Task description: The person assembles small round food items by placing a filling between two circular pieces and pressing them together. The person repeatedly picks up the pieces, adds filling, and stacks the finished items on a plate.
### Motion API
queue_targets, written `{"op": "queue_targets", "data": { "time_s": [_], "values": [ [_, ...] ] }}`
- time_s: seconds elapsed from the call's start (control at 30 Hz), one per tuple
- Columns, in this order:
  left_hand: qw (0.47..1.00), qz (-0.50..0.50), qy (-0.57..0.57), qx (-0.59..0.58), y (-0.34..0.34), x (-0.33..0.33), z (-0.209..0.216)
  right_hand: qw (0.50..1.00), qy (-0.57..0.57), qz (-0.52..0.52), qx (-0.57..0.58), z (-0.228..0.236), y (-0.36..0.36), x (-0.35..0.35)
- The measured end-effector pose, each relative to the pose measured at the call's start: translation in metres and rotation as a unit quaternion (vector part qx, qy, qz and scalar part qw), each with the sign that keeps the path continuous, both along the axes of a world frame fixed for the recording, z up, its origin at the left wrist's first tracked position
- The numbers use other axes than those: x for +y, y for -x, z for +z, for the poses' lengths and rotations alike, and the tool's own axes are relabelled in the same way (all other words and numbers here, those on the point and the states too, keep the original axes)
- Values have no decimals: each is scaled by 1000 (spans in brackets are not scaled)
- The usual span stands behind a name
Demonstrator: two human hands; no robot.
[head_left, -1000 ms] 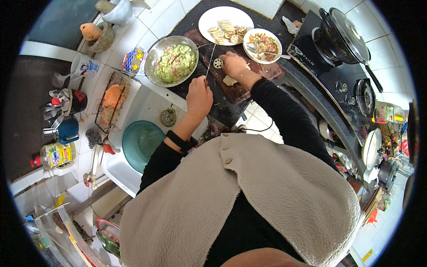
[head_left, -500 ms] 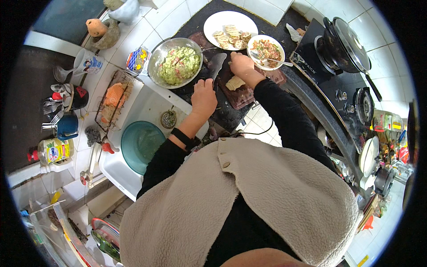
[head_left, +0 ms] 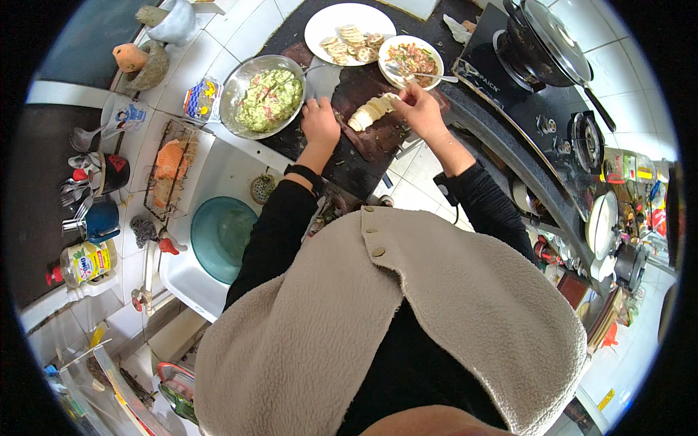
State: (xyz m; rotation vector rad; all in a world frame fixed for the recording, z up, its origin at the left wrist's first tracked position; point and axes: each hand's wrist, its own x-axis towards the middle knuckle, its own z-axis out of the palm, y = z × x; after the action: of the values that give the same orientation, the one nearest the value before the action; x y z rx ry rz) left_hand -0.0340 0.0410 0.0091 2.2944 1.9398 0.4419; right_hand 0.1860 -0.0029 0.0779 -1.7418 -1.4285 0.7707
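1. Right grip (head_left: 423, 112) has moved toward 5 o'clock over the past half second, away from the plate's edge; left grip (head_left: 321, 122) has slid toward 1 o'clock along the steel bowl's side
2. Pale slices (head_left: 372, 113) now show as an overlapping row, where a single pale chunk was visible before; they lie on the brown cutting board (head_left: 376, 147), slanting from 8 to 2 o'clock
3. With those slices as the clock's centre, the right grip comes in from 3 o'clock, thumb and fingertips pinched on the end slice
4. At 9 o'clock the left grip is bent, palm down, just beside the steel bowl (head_left: 230, 103); whether it holds anything I cannot tell
5. That bowl, full of green chopped food (head_left: 270, 100), sits on the dark bench (head_left: 347, 176) at 9 o'clock, beyond the left grip
6. Near 12 o'clock, a white plate (head_left: 322, 26) carries round slices (head_left: 352, 42); at 1 o'clock, touching or nearly touching it, a white bowl (head_left: 411, 39) holds chopped mix and a spoon (head_left: 432, 76)
7. Well apart, a lidded black pot (head_left: 545, 43) stands at 2 o'clock, and a teal basin (head_left: 201, 240) sits in the sink (head_left: 174, 272) toward 8 o'clock
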Motion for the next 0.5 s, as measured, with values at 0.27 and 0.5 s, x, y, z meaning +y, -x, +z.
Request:
{"op": "queue_targets", "data": {
  "time_s": [0.27,0.5],
  "values": [
    [1000,8,16,0,-9,8,7,970,139,-45,196,-48,-22,-43],
    [976,-162,-103,-102,-35,-15,23,988,130,-48,65,-89,-31,-11]
  ]
}}
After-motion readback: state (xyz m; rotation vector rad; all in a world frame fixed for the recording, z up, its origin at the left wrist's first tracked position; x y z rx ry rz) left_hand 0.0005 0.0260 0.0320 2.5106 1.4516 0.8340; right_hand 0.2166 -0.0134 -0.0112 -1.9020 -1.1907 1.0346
